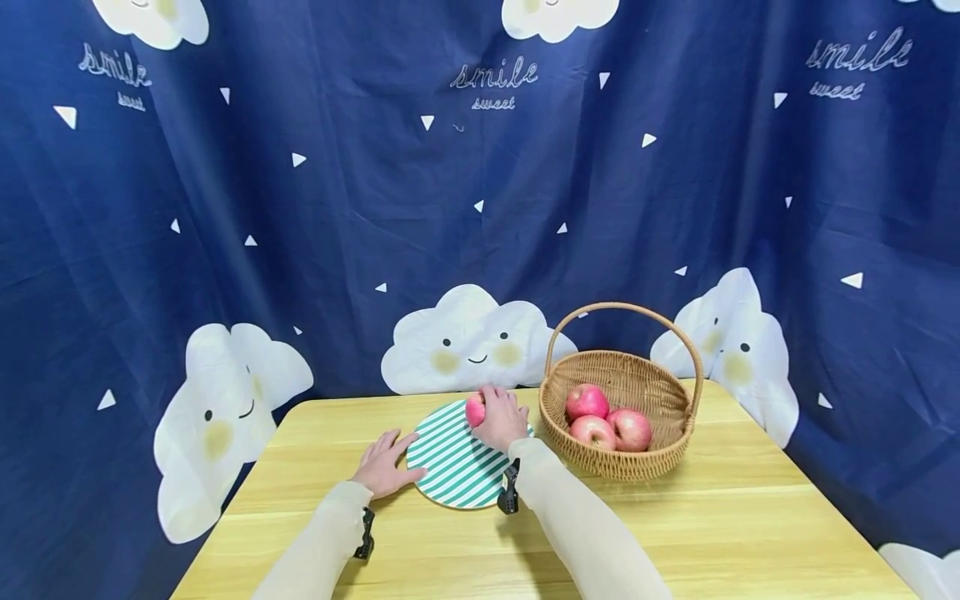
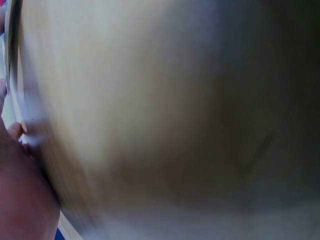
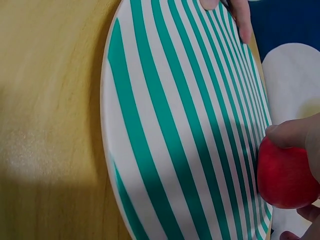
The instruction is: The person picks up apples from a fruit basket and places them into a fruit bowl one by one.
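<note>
A round board point(image 1: 456, 467) with green and white stripes lies on the wooden table. My right hand point(image 1: 501, 418) grips a red apple point(image 1: 475, 410) over the board's far part; in the right wrist view the thumb and fingers wrap the apple point(image 3: 286, 172) at the board's surface. At the board's left edge rests my left hand point(image 1: 382, 467), its fingers spread and touching the rim. The left wrist view is mostly blurred tabletop, with part of the left hand point(image 2: 25, 185) at its left side.
Right of the board stands a wicker basket point(image 1: 607, 467) with a tall arched handle, holding three apples point(image 1: 630, 429). Behind the wooden table point(image 1: 720, 533) hangs a dark blue curtain point(image 1: 345, 225) printed with clouds.
</note>
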The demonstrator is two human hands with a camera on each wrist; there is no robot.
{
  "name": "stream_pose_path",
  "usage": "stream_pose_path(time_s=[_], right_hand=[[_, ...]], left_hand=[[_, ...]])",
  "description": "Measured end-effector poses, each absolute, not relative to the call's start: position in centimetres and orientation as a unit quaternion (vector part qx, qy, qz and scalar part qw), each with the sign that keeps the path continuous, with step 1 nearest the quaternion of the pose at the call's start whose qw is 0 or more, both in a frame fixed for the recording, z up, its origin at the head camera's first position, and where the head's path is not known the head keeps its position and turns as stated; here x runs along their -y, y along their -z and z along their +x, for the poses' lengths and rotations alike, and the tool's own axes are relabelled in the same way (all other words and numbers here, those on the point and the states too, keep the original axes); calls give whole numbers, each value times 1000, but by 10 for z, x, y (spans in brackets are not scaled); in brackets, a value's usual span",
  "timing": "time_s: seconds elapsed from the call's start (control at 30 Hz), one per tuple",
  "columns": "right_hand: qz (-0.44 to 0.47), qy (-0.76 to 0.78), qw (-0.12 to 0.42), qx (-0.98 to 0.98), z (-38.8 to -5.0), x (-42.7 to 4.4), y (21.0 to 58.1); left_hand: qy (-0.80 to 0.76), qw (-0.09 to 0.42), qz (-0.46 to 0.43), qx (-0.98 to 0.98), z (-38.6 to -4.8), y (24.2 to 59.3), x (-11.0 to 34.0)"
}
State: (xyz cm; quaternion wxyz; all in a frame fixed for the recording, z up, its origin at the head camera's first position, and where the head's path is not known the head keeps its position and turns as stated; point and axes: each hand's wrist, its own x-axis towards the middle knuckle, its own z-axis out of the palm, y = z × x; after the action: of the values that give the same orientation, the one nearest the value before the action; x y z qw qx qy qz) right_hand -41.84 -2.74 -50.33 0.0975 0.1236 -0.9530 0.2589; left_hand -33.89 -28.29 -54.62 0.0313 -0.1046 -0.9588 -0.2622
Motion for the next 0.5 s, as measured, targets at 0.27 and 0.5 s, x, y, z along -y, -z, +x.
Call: stream_pose_path(time_s=[0.27, 0.5], right_hand=[[127, -259, 85, 954, -418, 26, 501], [144, -256, 77, 953, -417, 28, 502]], left_hand=[[256, 29, -100, 961, -343, 549, 282], [259, 30, -89, 961, -349, 558, 287]])
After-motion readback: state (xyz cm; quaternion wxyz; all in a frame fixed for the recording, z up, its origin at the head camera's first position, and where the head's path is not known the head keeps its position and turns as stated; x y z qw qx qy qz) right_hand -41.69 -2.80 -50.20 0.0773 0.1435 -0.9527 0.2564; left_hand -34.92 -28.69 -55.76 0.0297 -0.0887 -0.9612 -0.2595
